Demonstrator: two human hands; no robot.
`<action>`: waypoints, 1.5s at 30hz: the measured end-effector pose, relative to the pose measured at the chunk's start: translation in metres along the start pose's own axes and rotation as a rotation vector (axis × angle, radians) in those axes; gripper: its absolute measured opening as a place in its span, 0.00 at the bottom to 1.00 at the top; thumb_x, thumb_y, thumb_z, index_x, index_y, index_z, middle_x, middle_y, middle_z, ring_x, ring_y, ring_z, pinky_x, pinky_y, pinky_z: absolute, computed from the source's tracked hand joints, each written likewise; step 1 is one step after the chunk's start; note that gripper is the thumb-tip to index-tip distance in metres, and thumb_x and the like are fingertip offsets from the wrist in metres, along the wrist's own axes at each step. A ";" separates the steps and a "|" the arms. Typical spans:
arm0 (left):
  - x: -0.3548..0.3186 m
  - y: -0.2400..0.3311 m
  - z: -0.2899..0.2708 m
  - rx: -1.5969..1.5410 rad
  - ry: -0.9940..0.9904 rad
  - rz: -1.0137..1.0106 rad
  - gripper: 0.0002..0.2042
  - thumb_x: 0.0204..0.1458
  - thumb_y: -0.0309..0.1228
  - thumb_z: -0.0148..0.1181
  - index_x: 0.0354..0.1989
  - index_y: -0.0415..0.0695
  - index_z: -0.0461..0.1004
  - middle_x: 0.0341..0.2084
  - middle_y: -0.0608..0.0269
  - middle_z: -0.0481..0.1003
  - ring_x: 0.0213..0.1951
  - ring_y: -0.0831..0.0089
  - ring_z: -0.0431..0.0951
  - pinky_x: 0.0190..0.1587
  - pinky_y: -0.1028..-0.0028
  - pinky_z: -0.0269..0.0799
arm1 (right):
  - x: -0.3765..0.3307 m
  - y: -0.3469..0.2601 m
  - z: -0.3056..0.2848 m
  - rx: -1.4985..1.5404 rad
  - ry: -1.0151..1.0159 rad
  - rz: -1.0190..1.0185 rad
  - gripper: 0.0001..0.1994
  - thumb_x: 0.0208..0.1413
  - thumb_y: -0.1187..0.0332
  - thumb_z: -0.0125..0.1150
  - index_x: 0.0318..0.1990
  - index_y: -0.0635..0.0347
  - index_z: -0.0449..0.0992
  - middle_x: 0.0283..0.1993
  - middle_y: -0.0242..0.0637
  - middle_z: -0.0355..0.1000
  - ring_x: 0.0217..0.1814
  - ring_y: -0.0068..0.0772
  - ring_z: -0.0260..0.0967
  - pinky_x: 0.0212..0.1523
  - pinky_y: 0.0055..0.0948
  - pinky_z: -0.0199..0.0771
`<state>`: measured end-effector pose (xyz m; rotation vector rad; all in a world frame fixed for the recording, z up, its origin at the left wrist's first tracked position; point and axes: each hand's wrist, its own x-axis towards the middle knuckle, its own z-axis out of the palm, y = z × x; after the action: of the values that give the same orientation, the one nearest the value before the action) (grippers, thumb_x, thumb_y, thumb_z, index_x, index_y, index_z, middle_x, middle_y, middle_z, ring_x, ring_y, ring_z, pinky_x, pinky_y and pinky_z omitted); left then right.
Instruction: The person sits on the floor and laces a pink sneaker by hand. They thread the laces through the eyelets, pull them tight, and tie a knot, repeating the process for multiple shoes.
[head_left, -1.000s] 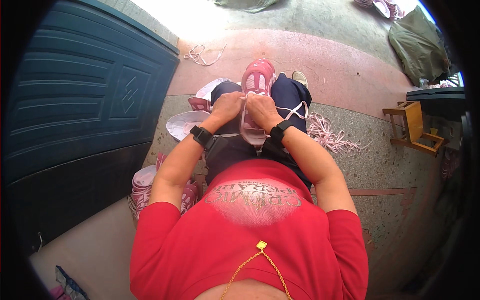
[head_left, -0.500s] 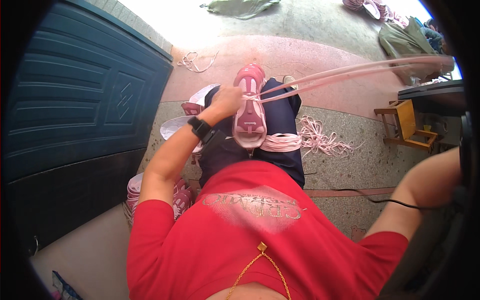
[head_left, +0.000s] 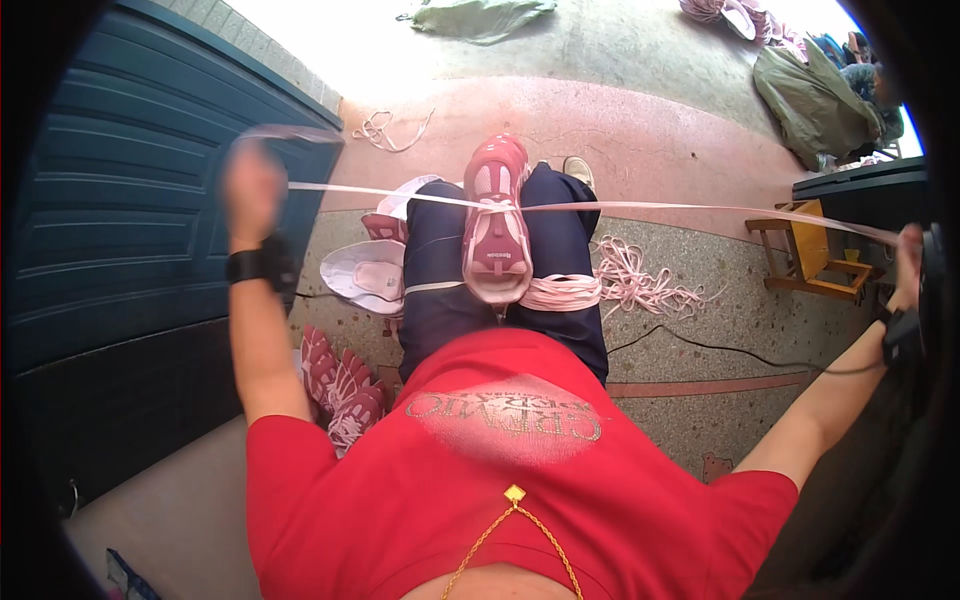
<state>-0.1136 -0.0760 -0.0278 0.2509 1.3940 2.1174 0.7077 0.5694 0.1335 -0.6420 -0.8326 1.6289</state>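
Left hand [head_left: 252,190], blurred, and right hand [head_left: 908,262], cut off at the frame's rim, are spread wide, each gripping one end of a taut pink lace [head_left: 640,207]. The lace runs through a pink shoe [head_left: 496,235] lying on the lap. Terrazzo floor [head_left: 700,340] below, teal door [head_left: 110,220] at left.

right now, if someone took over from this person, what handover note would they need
Left hand: raised out to the left, gripping one end of the pink lace.
Right hand: far out right, gripping the other end.
Pink shoe: on the lap, lace threaded through and stretched taut both ways.
Done: lace through at least one pair of eyelets.
Left: remaining eyelets appear unlaced. More shoes lie at the left, spare laces on the floor.
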 end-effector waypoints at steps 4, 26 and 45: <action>-0.015 0.073 -0.149 0.069 0.682 0.151 0.12 0.58 0.27 0.47 0.22 0.48 0.58 0.13 0.71 0.52 0.13 0.79 0.50 0.19 0.75 0.50 | -0.024 0.147 -0.053 0.063 0.185 0.254 0.14 0.58 0.65 0.37 0.19 0.54 0.55 0.19 0.29 0.48 0.22 0.24 0.44 0.26 0.29 0.49; -0.102 -0.179 0.157 1.480 -0.769 0.374 0.19 0.43 0.29 0.63 0.46 0.44 0.73 0.41 0.53 0.71 0.46 0.56 0.69 0.49 0.64 0.66 | -0.300 0.541 0.233 -1.466 -0.894 -0.046 0.09 0.54 0.68 0.48 0.31 0.62 0.73 0.34 0.47 0.70 0.39 0.52 0.69 0.40 0.46 0.70; -0.093 -0.187 0.120 0.946 -0.418 -0.452 0.11 0.57 0.30 0.50 0.41 0.36 0.73 0.28 0.67 0.73 0.29 0.73 0.72 0.35 0.72 0.70 | -0.305 0.549 0.245 -1.718 -0.922 -0.499 0.07 0.51 0.63 0.55 0.31 0.51 0.77 0.33 0.31 0.69 0.40 0.33 0.65 0.39 0.36 0.56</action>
<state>0.0850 0.0170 -0.1265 0.6256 1.8561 0.8679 0.2570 0.1667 -0.1658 -0.6217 -2.8304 0.2998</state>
